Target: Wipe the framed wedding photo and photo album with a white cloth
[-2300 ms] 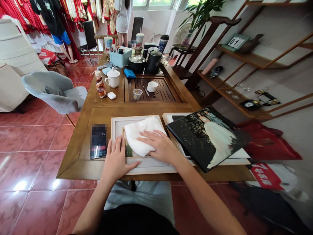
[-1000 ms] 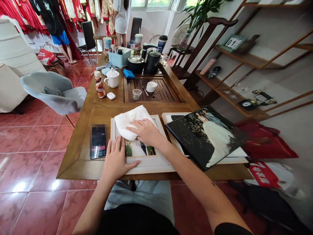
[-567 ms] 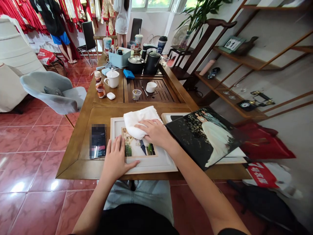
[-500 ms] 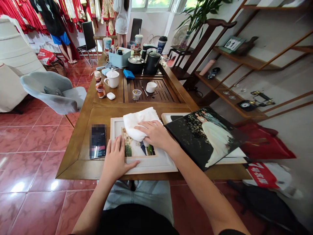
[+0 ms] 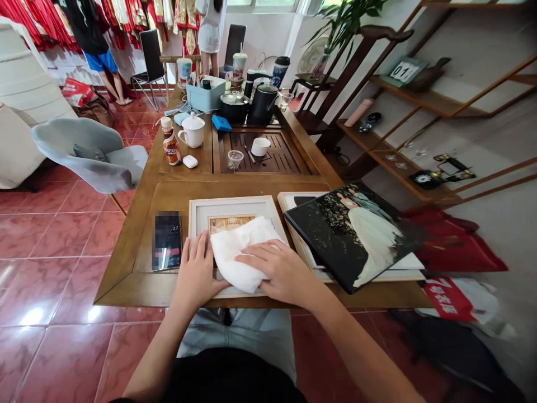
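Note:
A white picture frame (image 5: pixel 235 210) with a photo lies flat on the near part of the wooden table (image 5: pixel 138 207). My left hand (image 5: pixel 196 272) rests flat on the frame's left edge, fingers stretched out. My right hand (image 5: pixel 282 272) presses a white cloth (image 5: pixel 239 252) onto the lower half of the frame, fingers spread over the cloth. The cloth hides most of the photo; only its top strip shows.
A phone (image 5: pixel 166 239) lies left of the frame. A dark wedding photo canvas (image 5: pixel 356 235) lies on another frame to the right. Farther back are a tea tray (image 5: pixel 289 159), cups, kettle (image 5: pixel 262 104), a bottle (image 5: pixel 170 143). A grey chair (image 5: pixel 88 154) stands left, shelves right, people far back.
My right hand has dragged the cloth from the frame's upper part down toward me, over the lower half. My left hand has stayed on the frame's left edge.

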A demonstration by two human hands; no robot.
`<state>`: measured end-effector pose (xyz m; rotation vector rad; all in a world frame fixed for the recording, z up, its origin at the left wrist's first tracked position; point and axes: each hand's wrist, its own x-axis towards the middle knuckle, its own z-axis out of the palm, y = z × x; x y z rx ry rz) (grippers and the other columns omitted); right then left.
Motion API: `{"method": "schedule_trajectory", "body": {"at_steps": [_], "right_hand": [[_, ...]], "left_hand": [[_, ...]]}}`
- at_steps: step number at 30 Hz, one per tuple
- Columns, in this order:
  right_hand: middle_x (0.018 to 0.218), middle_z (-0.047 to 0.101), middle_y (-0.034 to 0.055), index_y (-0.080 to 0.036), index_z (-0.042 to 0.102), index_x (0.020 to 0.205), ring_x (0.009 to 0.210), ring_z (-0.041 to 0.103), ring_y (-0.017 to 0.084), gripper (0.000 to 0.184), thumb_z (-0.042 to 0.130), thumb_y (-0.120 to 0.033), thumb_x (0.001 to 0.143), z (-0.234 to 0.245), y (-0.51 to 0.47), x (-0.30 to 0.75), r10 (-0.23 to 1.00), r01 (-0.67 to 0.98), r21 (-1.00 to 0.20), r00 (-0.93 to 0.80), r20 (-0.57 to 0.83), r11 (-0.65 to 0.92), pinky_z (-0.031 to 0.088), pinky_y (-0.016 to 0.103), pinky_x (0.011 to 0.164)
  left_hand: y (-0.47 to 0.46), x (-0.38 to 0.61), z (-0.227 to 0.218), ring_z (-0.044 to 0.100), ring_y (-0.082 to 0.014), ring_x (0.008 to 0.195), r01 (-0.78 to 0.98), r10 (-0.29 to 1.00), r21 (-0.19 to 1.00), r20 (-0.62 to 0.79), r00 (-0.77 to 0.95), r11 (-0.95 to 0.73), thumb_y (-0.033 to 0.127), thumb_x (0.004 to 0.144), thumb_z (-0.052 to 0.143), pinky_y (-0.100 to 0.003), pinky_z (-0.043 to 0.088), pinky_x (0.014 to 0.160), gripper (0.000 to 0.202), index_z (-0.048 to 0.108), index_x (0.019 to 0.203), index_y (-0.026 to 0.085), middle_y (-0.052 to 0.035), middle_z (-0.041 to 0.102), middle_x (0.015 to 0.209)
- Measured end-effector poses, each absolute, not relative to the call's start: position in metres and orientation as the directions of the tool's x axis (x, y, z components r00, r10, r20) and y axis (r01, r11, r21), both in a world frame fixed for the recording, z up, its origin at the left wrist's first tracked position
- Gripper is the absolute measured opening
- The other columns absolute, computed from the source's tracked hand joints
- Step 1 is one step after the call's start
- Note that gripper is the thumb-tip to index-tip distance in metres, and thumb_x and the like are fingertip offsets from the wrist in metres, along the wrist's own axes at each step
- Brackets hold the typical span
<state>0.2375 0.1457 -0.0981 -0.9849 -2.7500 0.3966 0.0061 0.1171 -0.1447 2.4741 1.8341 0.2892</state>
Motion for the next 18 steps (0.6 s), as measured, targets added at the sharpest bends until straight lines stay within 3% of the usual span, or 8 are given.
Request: {"method": "schedule_trajectory", "body": {"at_steps": [4, 6, 13, 18], "right_hand": [[0.124, 0.071, 0.0095, -0.021, 0.065, 0.127, 0.114, 0.063, 0.028, 0.044, 0.058, -0.016, 0.084, -0.095, 0.131, 0.240, 0.645, 0.574, -0.364, -0.757, 0.105, 0.734, 0.038, 0.044, 0.098], [0.126, 0.070, 0.0099, -0.021, 0.065, 0.128, 0.115, 0.063, 0.028, 0.045, 0.058, -0.016, 0.084, -0.096, 0.130, 0.241, 0.649, 0.578, -0.364, -0.753, 0.107, 0.730, 0.038, 0.045, 0.098], [0.139, 0.064, 0.0136, -0.020, 0.062, 0.136, 0.128, 0.056, 0.031, 0.051, 0.058, -0.016, 0.085, -0.111, 0.161, 0.235, 0.670, 0.630, -0.261, -0.735, 0.104, 0.731, 0.038, 0.049, 0.103], [0.143, 0.061, 0.0149, -0.018, 0.059, 0.140, 0.131, 0.054, 0.031, 0.053, 0.059, -0.015, 0.086, -0.116, 0.190, 0.226, 0.693, 0.658, -0.234, -0.709, 0.129, 0.716, 0.038, 0.049, 0.107]], "left_hand": [[0.117, 0.005, -0.143, 0.034, -0.0348, 0.152, 0.947, 0.956, 0.143, 0.102, 0.275, -0.288, 0.042, 0.086, 0.063, -0.054, 0.020, 0.127, 0.075, 0.046, 0.150, 0.005, -0.0220, 0.036, 0.163], [0.117, 0.005, -0.143, 0.034, -0.0349, 0.152, 0.946, 0.955, 0.141, 0.103, 0.279, -0.291, 0.041, 0.086, 0.063, -0.055, 0.020, 0.127, 0.076, 0.045, 0.150, 0.005, -0.0222, 0.037, 0.163], [0.118, 0.006, -0.147, 0.037, -0.0375, 0.150, 0.944, 0.947, 0.133, 0.156, 0.280, -0.301, 0.069, 0.084, 0.062, -0.056, 0.021, 0.126, 0.095, 0.043, 0.150, 0.003, -0.0247, 0.040, 0.160], [0.118, 0.007, -0.151, 0.038, -0.0374, 0.149, 0.945, 0.941, 0.116, 0.185, 0.283, -0.307, 0.077, 0.085, 0.057, -0.057, 0.021, 0.125, 0.102, 0.039, 0.152, 0.001, -0.0262, 0.040, 0.159]]}}
